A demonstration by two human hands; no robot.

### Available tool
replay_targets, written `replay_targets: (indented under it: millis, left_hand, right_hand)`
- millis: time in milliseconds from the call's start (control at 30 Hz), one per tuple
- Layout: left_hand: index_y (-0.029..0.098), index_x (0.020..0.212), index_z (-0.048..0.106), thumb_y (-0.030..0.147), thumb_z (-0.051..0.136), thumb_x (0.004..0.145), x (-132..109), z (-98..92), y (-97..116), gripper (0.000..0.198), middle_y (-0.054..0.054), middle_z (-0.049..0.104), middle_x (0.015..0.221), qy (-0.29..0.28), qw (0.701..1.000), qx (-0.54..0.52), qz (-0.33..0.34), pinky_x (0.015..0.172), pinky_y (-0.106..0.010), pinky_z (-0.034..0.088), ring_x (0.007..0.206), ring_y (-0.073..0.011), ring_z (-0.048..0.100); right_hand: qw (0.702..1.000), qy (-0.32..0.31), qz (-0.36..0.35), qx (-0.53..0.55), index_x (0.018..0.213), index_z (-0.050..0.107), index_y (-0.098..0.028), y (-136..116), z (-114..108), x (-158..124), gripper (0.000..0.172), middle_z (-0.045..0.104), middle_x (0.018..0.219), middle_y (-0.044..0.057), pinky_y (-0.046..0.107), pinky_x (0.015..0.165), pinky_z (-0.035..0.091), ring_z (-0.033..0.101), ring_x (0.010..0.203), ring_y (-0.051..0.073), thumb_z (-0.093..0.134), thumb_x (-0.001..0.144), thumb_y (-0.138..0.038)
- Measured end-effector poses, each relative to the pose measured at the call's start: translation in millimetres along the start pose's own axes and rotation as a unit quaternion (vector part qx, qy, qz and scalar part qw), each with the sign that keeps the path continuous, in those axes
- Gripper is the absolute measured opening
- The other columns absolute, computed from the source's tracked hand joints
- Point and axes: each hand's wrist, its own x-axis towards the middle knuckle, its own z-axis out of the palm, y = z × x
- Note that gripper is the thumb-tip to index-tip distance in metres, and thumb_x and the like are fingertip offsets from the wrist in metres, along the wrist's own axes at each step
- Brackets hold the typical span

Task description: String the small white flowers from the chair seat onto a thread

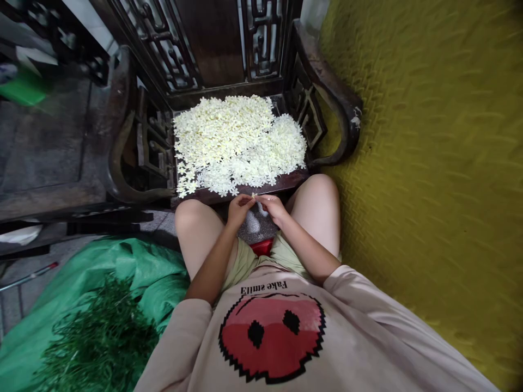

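My left hand [241, 208] and my right hand [273, 206] meet between my knees, just in front of the chair seat's edge. A single small white flower [254, 195] sits between their fingertips, and both hands are closed in a pinch on it. A pale speck shows by my right fingers, too small to name. Right beyond my hands, a thick spread of white flowers [229, 130] covers most of the dark wooden seat [292, 178]. A few blossoms lie singly at its near left corner.
The carved wooden chair has a curved left armrest [118, 163] and right armrest [347, 120]. A yellow textured surface [429, 163] runs along my right. A green sack [134, 261] with leafy green stems [98, 337] lies at my left, near a dark wooden table [44, 141].
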Motion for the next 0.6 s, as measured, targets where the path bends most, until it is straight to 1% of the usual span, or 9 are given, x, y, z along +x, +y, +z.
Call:
replay_targets:
  millis: [200, 333, 400, 467, 600]
  left_hand:
    - [0.017, 0.068, 0.062, 0.034, 0.072, 0.057, 1.7, -3.3, 0.6, 0.023, 0.000, 0.061, 0.067, -0.008, 0.996, -0.057, -0.062, 0.069, -0.026, 0.044, 0.065, -0.0115, 0.055]
    - [0.017, 0.067, 0.060, 0.038, 0.072, 0.055, 3.7, -4.6, 0.2, 0.027, 0.000, 0.061, 0.066, -0.011, 0.991, -0.087, -0.100, 0.067, -0.027, 0.044, 0.063, -0.0122, 0.056]
    - [0.017, 0.067, 0.060, 0.037, 0.072, 0.055, 4.1, -4.7, 0.1, 0.027, 0.000, 0.060, 0.066, -0.011, 0.992, -0.083, -0.099, 0.068, -0.027, 0.044, 0.064, -0.0120, 0.056]
    - [0.016, 0.068, 0.059, 0.037, 0.071, 0.058, 4.1, -4.2, 0.1, 0.026, 0.000, 0.060, 0.067, -0.011, 0.994, -0.064, -0.084, 0.070, -0.027, 0.043, 0.065, -0.0120, 0.056]
    - [0.017, 0.067, 0.054, 0.034, 0.063, 0.067, 2.7, -2.3, 1.0, 0.019, 0.000, 0.058, 0.066, -0.001, 0.998, -0.024, -0.064, 0.070, -0.028, 0.042, 0.065, -0.0130, 0.056]
  right_hand:
    - [1.000, -0.001, -0.016, 0.007, 0.065, 0.063, -0.014, -0.2, 0.4, -1.0, 0.041, 0.037, 0.044, -0.007, 0.025, 0.048, 0.013, 0.024, 0.046, 0.005, 0.073, 0.050, -0.050]
    - [1.000, -0.003, -0.019, 0.007, 0.069, 0.065, -0.014, 0.3, 0.7, -1.0, 0.040, 0.036, 0.044, -0.007, 0.025, 0.048, 0.013, 0.023, 0.046, 0.005, 0.072, 0.051, -0.049]
    - [1.000, -0.004, -0.020, 0.013, 0.069, 0.065, -0.014, 0.7, 0.7, -0.6, 0.039, 0.037, 0.044, -0.007, 0.025, 0.048, 0.014, 0.023, 0.046, 0.005, 0.072, 0.052, -0.048]
    - [1.000, -0.005, -0.020, 0.013, 0.067, 0.065, -0.014, 1.0, 0.4, -0.1, 0.038, 0.037, 0.044, -0.007, 0.025, 0.047, 0.014, 0.023, 0.045, 0.005, 0.072, 0.052, -0.048]
    - [1.000, -0.004, -0.018, -0.007, 0.064, 0.063, -0.015, 0.8, 0.6, 0.7, 0.037, 0.038, 0.044, -0.006, 0.025, 0.047, 0.015, 0.025, 0.046, 0.006, 0.069, 0.054, -0.050]
